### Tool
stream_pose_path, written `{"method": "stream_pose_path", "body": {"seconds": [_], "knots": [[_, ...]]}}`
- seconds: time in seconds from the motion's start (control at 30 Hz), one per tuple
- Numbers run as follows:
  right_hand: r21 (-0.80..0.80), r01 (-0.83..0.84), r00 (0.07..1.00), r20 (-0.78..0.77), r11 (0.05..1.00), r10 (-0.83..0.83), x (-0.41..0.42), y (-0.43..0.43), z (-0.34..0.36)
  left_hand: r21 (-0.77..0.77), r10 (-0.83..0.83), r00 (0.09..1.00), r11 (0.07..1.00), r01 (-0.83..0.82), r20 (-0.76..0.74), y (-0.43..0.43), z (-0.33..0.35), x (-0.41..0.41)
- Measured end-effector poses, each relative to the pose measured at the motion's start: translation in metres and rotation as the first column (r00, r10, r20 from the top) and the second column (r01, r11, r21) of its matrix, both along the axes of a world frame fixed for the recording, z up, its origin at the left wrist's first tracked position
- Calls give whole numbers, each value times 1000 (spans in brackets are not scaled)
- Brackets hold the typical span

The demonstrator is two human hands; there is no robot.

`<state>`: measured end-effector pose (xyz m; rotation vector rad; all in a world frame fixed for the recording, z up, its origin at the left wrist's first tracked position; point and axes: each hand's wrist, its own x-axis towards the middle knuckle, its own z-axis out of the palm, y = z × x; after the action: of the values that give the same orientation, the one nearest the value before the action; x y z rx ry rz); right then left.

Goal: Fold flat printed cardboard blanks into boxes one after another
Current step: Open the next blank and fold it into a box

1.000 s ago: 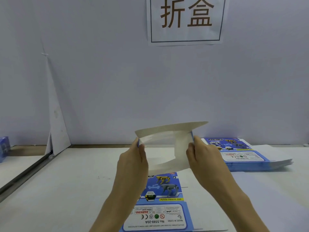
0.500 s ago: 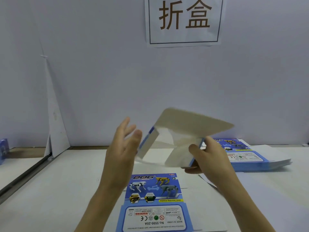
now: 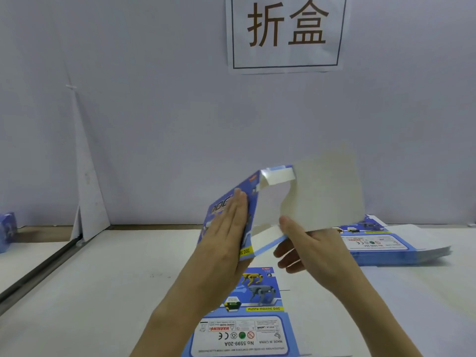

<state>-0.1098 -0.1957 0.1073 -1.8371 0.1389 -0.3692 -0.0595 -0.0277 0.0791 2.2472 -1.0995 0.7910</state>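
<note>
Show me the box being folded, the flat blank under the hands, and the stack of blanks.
box being folded (image 3: 323, 191): head view, plain inner flap.
flat blank (image 3: 247, 328): head view, white label panel.
stack of blanks (image 3: 381, 243): head view, top sheet's label.

The left hand (image 3: 226, 233) lies flat over the printed face of the half-folded box (image 3: 268, 202), covering most of its lettering. The box's raised flap (image 3: 327, 191) is motion-blurred and screens the near end of the stack of blanks (image 3: 386, 246). The flat blank (image 3: 257, 318) is cut by the bottom edge and partly behind the left forearm (image 3: 180, 313), its fine print too small to read; the wall sign (image 3: 286, 34) is cropped at the top.
</note>
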Motion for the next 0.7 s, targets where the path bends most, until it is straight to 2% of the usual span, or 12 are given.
{"method": "stream_pose_path", "body": {"seconds": [0.03,0.1,0.2,0.3,0.37,0.43,0.47,0.53,0.57,0.63,0.7], "knots": [[41,45,998,31,998,-46,0,-2,-1,-14,6,998,1000,-5,55,-4,0,-2],[170,140,966,192,975,-172,0,-4,0,-33,32,993,999,-28,113,-10,1,-4],[222,179,868,423,959,-260,-1,-12,6,-94,13,1000,996,-12,3,-4,5,-5],[232,-18,886,455,973,-92,-4,-19,9,-217,-24,989,976,-9,-147,14,12,-3],[253,-155,898,439,955,29,-5,-22,10,-260,-55,982,966,6,-183,22,14,0],[308,-199,880,474,930,31,-4,-24,8,-248,-90,986,967,53,-140,26,14,4],[364,-182,871,491,913,-22,-2,-25,7,-237,-113,987,968,85,-110,28,14,6],[538,-153,888,443,829,-124,5,-29,3,-228,-157,986,964,140,-57,29,12,7],[647,-151,923,362,748,-127,9,-30,1,-220,-178,983,962,164,-42,31,10,8],[831,-107,993,116,546,18,14,-29,-4,-214,-220,975,955,208,-35,21,11,9],[895,-75,959,-55,440,276,16,-23,-13,-259,-217,968,949,180,-124,11,14,5]]}}
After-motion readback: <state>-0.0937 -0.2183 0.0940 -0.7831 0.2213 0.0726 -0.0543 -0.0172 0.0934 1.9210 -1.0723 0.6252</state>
